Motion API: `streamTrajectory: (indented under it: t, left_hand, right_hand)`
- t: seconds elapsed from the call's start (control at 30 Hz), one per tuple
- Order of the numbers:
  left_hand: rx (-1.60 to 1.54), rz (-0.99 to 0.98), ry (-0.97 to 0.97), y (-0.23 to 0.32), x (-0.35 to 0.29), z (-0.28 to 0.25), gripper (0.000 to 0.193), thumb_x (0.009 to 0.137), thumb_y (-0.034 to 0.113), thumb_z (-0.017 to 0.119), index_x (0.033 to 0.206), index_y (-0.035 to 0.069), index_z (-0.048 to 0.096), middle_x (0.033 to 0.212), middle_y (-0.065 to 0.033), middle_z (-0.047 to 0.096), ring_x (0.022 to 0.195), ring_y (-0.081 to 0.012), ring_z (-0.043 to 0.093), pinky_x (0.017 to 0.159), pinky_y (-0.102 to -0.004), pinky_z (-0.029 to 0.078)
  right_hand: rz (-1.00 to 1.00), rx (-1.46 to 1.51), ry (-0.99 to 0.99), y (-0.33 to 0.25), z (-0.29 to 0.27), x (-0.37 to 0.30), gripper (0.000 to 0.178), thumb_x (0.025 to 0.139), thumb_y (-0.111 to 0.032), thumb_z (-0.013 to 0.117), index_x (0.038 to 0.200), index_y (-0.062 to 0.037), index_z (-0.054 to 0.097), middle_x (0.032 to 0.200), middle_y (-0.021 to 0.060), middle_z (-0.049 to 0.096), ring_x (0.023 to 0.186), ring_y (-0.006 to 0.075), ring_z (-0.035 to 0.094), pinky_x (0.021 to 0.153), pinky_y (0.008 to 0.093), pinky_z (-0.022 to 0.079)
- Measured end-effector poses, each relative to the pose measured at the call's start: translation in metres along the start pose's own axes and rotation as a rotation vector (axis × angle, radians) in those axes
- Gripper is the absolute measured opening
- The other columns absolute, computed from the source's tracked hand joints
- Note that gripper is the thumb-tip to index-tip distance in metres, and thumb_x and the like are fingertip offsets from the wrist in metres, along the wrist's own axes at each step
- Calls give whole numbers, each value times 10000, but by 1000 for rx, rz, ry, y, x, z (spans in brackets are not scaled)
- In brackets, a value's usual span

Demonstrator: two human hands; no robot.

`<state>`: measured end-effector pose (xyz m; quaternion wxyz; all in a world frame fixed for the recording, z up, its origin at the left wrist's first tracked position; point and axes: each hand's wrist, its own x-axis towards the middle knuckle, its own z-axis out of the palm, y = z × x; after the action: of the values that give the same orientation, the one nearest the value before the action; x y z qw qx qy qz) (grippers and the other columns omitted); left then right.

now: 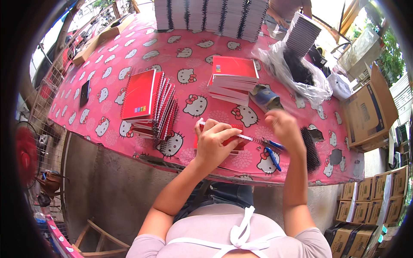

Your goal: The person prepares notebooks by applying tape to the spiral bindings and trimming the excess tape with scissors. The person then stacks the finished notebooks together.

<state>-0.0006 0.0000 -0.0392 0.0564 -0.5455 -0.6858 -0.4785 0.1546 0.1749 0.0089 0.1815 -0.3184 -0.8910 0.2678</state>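
Note:
Near the front edge of the table, my left hand [217, 139] grips a small red notebook [201, 142], fingers over its bound edge. A thin spiral coil [257, 140] sticks out from the right end of that edge. Just above and right of the coil, my right hand [284, 127] is raised and smeared by motion; whether it holds anything does not show. Blue-handled pliers [273, 158] lie on the table below the coil. A bundle of black spiral coils [310, 149] lies to the right, beyond my right wrist.
Spiral-bound red notebooks [144, 96] are piled at left, and an unbound red-covered stack [232, 73] sits mid-table. A phone [84, 93] lies far left. Tall notebook stacks [211, 17] stand at the back, near another person [286, 10]. A plastic bag [316, 88] and a carton [365, 114] are right.

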Motion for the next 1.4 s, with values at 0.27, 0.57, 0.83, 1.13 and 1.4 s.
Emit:
streamTrajectory:
  t: [0.27,0.57,0.83,1.13,1.4]
  left_hand:
    - [-68,6,-40,1,8,-7,306,658,293,842,912,169,725,913,46,672,986,-160,567,989,-453,286]
    - [-102,87,-116,-14,7,-7,279,643,302,845,834,161,698,869,30,650,1010,-173,574,1002,-498,283]
    - [-154,36,-108,-10,10,-10,453,634,288,849,1015,123,667,888,-28,641,1011,-206,575,977,-447,352]
    - [-313,-72,33,-30,3,-23,431,648,122,852,1033,110,658,1084,-82,600,1083,-249,573,885,-369,494]
    - [-984,-443,-17,-47,-9,-22,289,843,-18,696,1118,30,625,1024,-33,651,971,-99,634,868,-246,531]
  right_hand:
    - [192,-316,53,66,3,39,519,743,-387,754,1057,-10,587,1026,129,627,960,241,621,821,412,501]
    - [-133,542,-103,21,15,-10,414,688,-149,829,1004,-63,577,910,25,637,839,124,594,769,307,501]
    - [-289,584,-164,33,7,-8,326,753,-145,779,972,-14,576,900,18,624,822,114,583,734,282,506]
    - [-24,832,-198,0,23,1,272,721,48,647,968,-17,553,860,40,632,796,103,577,689,253,480]
    - [-150,385,-177,-4,35,23,341,689,57,686,1005,18,565,902,92,647,836,183,636,728,290,528]
